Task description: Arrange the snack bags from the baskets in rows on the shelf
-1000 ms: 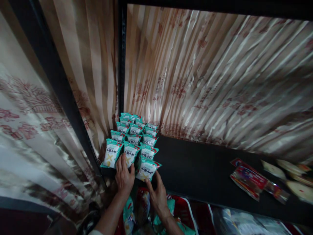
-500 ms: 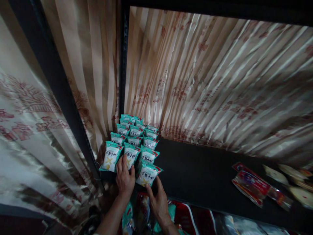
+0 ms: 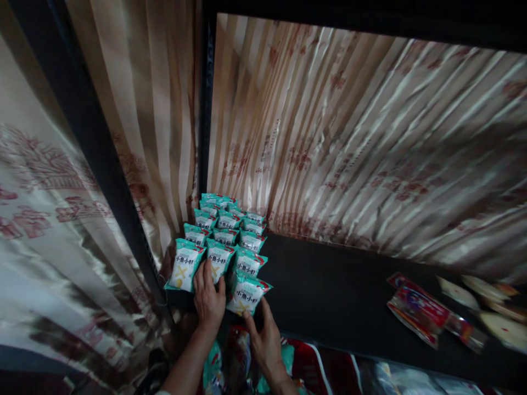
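Several teal and white snack packets [image 3: 224, 236] stand in three rows at the left end of a black shelf [image 3: 329, 291]. My left hand [image 3: 209, 299] rests with fingers stretched flat against the front packet of the middle row [image 3: 218, 259]. My right hand [image 3: 263, 337] is just below and right of it, its thumb and fingers touching the lower edge of the front right packet [image 3: 246, 293]. The front left packet [image 3: 183, 265] leans at the shelf corner.
Striped, patterned curtain cloth [image 3: 349, 142] hangs behind and to the left of the shelf. A black upright post [image 3: 205, 109] stands at the back corner. Red and pale snack bags [image 3: 420, 310] lie at the shelf's right end. More packets [image 3: 296, 356] sit below the shelf edge.
Both hands stay on the front packets with only slight shifts. The view has drifted a little.
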A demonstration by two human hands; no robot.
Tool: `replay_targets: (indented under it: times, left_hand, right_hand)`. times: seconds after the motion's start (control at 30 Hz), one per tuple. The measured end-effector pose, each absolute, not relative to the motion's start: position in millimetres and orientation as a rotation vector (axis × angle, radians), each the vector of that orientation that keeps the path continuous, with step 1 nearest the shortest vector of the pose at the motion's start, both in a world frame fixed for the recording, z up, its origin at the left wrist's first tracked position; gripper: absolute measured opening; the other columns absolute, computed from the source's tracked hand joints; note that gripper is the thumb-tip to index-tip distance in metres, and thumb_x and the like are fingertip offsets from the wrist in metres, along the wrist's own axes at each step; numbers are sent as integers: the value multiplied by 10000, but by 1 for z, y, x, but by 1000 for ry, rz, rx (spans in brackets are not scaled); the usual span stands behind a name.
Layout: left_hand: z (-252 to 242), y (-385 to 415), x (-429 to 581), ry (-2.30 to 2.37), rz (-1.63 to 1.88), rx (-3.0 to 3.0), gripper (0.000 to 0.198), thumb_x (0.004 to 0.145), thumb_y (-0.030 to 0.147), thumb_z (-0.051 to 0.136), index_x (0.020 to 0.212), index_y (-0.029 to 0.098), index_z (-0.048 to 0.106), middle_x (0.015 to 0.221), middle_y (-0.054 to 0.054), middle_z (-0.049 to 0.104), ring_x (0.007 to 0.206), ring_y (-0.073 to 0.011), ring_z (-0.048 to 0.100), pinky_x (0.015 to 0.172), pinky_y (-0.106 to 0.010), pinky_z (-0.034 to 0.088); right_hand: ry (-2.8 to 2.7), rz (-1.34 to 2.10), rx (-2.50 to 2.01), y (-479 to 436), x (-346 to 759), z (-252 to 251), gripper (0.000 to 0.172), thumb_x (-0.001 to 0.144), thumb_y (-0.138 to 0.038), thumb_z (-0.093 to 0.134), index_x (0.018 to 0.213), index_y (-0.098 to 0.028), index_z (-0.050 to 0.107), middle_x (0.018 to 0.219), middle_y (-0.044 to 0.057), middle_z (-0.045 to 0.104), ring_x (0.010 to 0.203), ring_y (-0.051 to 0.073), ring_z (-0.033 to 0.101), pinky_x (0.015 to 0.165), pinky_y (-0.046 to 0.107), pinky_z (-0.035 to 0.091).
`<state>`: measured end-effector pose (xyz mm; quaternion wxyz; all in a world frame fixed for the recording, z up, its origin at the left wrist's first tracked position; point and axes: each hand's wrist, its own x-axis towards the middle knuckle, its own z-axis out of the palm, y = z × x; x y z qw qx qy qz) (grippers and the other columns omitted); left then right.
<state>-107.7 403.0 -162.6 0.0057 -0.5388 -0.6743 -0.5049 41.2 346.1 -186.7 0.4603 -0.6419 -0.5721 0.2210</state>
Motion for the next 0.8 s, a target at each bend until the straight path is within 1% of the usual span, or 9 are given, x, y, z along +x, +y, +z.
replay_targets:
  times: [0.13, 0.43, 0.53, 0.6, 0.7, 0.8]
  left_hand:
    - [-161, 408, -105, -2112, -1559, -1672, 508, 862, 259, 477, 1356, 199, 377, 1244, -127, 520, 1159, -280, 483, 949, -442, 435]
    - [-156, 414, -100, -2192, -1494, -1629, 513, 858, 248, 479, 1347, 140, 365, 1217, -163, 537, 1145, -292, 483, 933, -459, 442]
    - [-156, 415, -101, -2169, -1500, -1649, 505, 857, 248, 484, 1339, 151, 370, 1224, -155, 531, 1152, -293, 476, 933, -456, 442]
    - [-155, 414, -102, -2141, -1484, -1673, 491, 863, 254, 478, 1335, 160, 379, 1244, -152, 511, 1168, -293, 462, 934, -452, 442]
    - [-152, 411, -102, -2121, -1408, -1696, 482, 875, 283, 471, 1328, 132, 399, 1262, -170, 477, 1170, -301, 444, 932, -459, 445]
    - [-149, 406, -101, -2157, -1336, -1720, 525, 877, 321, 470, 1349, 106, 386, 1235, -183, 475, 1142, -305, 450, 895, -451, 470]
  right_hand:
    - [-1442, 528, -1592, 346, 42, -189, 601, 792, -501, 563, 1253, -118, 524, 1239, 161, 607, 1154, 303, 565, 973, 447, 463]
    - [-1431, 490, -1624, 346, 42, -192, 607, 788, -550, 551, 1219, -123, 561, 1192, 158, 638, 1112, 308, 596, 922, 425, 507]
    - [-1438, 497, -1626, 345, 43, -193, 619, 792, -556, 539, 1230, -118, 549, 1209, 165, 626, 1123, 309, 588, 932, 431, 499]
    - [-1429, 499, -1632, 344, 43, -194, 631, 787, -564, 541, 1227, -112, 550, 1211, 172, 623, 1130, 316, 583, 938, 440, 493]
    - [-1417, 523, -1624, 346, 44, -194, 639, 782, -553, 553, 1231, -99, 544, 1217, 180, 617, 1142, 319, 573, 947, 447, 485]
    - [-1405, 566, -1590, 348, 44, -192, 629, 770, -527, 584, 1240, -112, 541, 1216, 169, 620, 1132, 314, 579, 946, 449, 484]
